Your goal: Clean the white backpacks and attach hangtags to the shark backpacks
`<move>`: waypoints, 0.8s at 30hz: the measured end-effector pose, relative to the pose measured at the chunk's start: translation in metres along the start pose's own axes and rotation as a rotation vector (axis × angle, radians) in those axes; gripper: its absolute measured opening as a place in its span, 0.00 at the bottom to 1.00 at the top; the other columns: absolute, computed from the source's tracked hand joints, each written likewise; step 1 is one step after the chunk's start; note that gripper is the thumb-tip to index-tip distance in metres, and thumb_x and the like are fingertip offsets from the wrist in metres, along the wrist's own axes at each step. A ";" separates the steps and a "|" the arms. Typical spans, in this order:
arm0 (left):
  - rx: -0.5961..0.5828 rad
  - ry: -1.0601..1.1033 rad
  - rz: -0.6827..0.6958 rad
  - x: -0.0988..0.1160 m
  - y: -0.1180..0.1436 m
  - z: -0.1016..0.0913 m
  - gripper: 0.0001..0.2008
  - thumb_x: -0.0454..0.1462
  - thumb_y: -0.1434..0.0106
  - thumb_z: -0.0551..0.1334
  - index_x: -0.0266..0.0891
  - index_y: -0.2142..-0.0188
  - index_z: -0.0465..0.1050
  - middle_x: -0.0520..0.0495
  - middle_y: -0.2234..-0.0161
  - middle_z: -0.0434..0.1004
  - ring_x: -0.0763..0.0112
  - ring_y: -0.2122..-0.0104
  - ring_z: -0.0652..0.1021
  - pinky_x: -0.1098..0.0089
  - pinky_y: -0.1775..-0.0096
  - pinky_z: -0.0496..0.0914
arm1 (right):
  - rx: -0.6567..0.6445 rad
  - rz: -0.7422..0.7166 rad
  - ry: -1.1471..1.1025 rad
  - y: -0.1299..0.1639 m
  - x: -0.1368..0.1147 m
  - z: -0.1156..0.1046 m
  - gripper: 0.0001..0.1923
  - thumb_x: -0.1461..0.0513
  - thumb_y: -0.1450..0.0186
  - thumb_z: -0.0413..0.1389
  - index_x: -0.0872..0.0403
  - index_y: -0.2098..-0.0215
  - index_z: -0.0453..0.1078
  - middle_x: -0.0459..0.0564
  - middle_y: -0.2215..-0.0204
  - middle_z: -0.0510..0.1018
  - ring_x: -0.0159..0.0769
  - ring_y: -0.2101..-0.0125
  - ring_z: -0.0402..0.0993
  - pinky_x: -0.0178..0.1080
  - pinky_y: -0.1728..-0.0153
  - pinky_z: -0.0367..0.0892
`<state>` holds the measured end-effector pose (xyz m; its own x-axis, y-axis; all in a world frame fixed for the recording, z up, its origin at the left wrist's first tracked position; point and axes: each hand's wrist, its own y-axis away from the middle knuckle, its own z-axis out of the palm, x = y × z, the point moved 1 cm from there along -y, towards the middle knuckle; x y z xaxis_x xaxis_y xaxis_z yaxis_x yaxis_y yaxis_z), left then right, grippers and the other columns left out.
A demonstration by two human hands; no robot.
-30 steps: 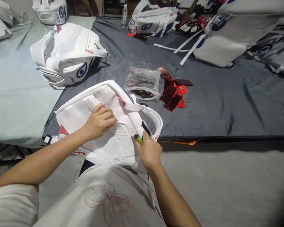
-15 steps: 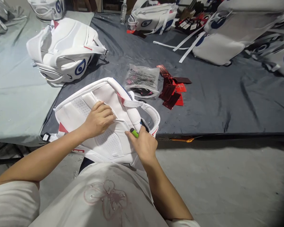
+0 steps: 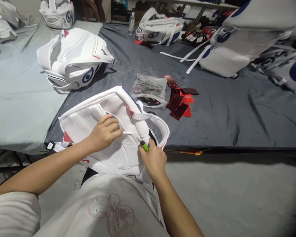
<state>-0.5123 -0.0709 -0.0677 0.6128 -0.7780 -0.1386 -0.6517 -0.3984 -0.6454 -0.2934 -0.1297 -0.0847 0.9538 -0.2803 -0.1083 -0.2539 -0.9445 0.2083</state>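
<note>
A white backpack [image 3: 127,153] lies tilted on the table's front edge and against my body, its padded back panel facing up. My left hand [image 3: 106,131] rests on that panel, fingers curled together at the edge of a dark slit, gripping the fabric there. At the handle end, my right hand [image 3: 153,157] is closed around a small green lighter-like stick [image 3: 144,146] with a black end. Its fingertips go behind the bag's edge and are hidden. A white looped strap [image 3: 164,126] curves out beside that hand.
A clear plastic packet [image 3: 150,89] and red tags [image 3: 179,103] lie beyond the bag. Another white backpack [image 3: 74,59] stands at left, with more bags [image 3: 160,29] at the back and right. A bottle [image 3: 131,23] stands behind. An orange-handled tool [image 3: 191,152] hangs at the table edge.
The view has shifted, so everything sits slightly lower. Both hands keep their places on the backpack; the green stick is turned slightly in my right hand.
</note>
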 end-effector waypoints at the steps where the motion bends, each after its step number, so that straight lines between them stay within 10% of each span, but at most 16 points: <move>1: 0.006 0.000 0.001 0.002 0.000 -0.001 0.07 0.30 0.36 0.61 0.42 0.61 0.74 0.50 0.67 0.78 0.66 0.56 0.76 0.58 0.42 0.62 | 0.003 -0.001 -0.009 0.001 0.002 0.001 0.17 0.55 0.32 0.52 0.52 0.48 0.69 0.53 0.68 0.81 0.45 0.66 0.78 0.37 0.70 0.56; 12: -0.013 -0.040 0.013 0.010 0.000 -0.020 0.09 0.27 0.35 0.59 0.42 0.62 0.73 0.52 0.67 0.79 0.68 0.57 0.76 0.61 0.44 0.64 | 0.058 -0.089 -0.052 0.014 0.007 -0.002 0.25 0.54 0.30 0.54 0.54 0.38 0.63 0.54 0.66 0.81 0.42 0.69 0.76 0.36 0.71 0.52; 24: -0.041 -0.109 0.023 0.031 0.000 -0.034 0.09 0.27 0.34 0.58 0.40 0.60 0.73 0.50 0.65 0.79 0.66 0.57 0.76 0.60 0.45 0.64 | 0.185 -0.136 -0.281 0.015 0.003 -0.013 0.16 0.50 0.30 0.54 0.53 0.58 0.74 0.53 0.72 0.80 0.43 0.72 0.76 0.37 0.73 0.53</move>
<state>-0.5088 -0.1119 -0.0465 0.6405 -0.7310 -0.2352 -0.6830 -0.4022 -0.6097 -0.2920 -0.1423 -0.0689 0.9059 -0.1617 -0.3915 -0.1768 -0.9842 -0.0027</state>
